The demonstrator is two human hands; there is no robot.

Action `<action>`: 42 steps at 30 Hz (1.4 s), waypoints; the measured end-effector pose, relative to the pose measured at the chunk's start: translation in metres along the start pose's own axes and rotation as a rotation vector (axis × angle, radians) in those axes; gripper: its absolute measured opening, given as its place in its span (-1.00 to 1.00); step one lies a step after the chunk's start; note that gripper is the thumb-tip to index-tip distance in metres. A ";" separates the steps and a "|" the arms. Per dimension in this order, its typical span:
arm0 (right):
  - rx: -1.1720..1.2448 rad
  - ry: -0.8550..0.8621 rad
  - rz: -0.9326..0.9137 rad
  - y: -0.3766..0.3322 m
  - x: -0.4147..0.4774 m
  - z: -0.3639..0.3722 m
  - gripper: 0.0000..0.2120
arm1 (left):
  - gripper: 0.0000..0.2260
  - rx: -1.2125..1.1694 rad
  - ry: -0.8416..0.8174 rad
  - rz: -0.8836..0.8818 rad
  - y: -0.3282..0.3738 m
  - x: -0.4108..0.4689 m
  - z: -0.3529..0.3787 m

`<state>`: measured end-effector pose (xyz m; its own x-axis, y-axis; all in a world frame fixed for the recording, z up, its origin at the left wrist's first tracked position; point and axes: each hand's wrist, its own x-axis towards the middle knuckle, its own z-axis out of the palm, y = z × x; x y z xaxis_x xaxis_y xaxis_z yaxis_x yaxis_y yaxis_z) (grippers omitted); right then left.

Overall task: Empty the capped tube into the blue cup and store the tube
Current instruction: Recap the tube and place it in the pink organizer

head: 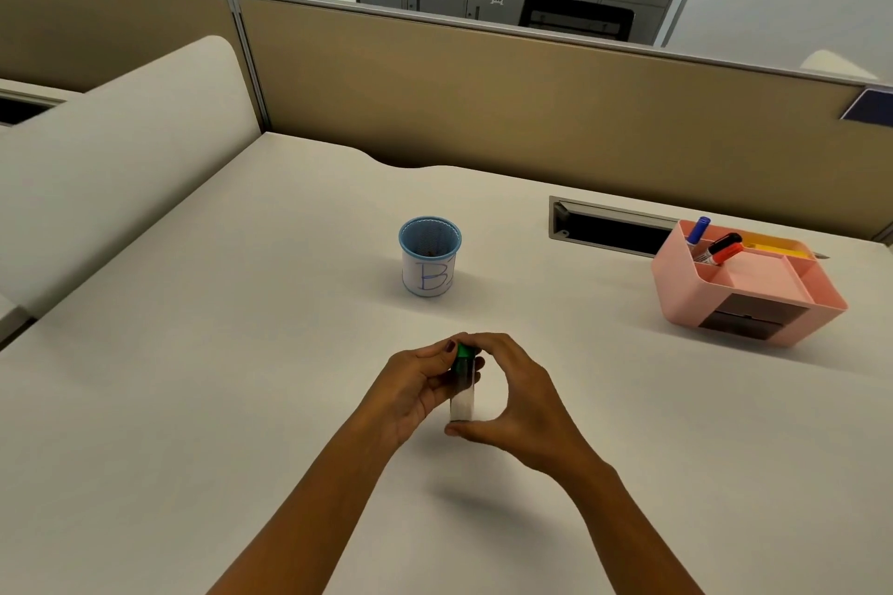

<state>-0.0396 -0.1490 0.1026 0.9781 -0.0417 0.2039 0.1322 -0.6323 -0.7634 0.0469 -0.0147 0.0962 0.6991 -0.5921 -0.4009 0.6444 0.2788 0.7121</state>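
Green-capped clear tube (463,394) between hands

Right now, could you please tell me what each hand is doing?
Left hand: closed on the tube.
Right hand: on the tube's green cap and base.

Even, bright overhead light is washing the smooth white desk top (241,401) — soft shadows are pooling beneath the forearms — while wide-angle distortion is bending the edges.
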 end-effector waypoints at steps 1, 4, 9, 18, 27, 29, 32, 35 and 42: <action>0.000 0.020 -0.004 -0.001 0.000 0.000 -0.24 | -0.82 0.005 -0.005 0.003 0.000 0.000 0.000; 0.003 0.052 -0.015 -0.001 0.000 0.002 -0.25 | -0.81 -0.009 0.000 0.000 -0.001 0.000 -0.001; 0.008 0.063 -0.007 0.000 0.001 0.002 -0.26 | -0.81 -0.006 -0.001 -0.008 -0.001 0.000 0.000; 0.189 0.071 0.191 0.003 -0.005 0.007 -0.14 | -0.81 -0.051 0.111 0.079 -0.001 0.008 0.005; 0.491 0.304 0.527 0.013 -0.006 0.007 -0.81 | -0.81 -0.090 0.188 0.191 -0.013 0.017 0.028; 0.631 0.289 0.554 0.013 -0.007 0.006 -0.79 | -0.82 -0.079 0.189 0.203 -0.017 0.019 0.031; 0.698 0.355 0.573 0.015 -0.010 0.002 -0.80 | -0.82 -0.044 0.168 0.223 -0.021 0.022 0.036; 0.728 0.440 0.594 0.019 -0.014 -0.004 -0.80 | -0.81 0.045 0.156 0.259 -0.025 0.026 0.045; 0.861 0.706 0.603 0.032 -0.029 -0.033 -0.85 | -0.74 0.540 0.272 0.343 -0.050 0.045 0.067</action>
<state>-0.0687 -0.1934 0.0926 0.6559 -0.7173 -0.2352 0.0180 0.3264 -0.9451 0.0253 -0.1060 0.0806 0.9341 -0.3073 -0.1816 0.1777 -0.0410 0.9832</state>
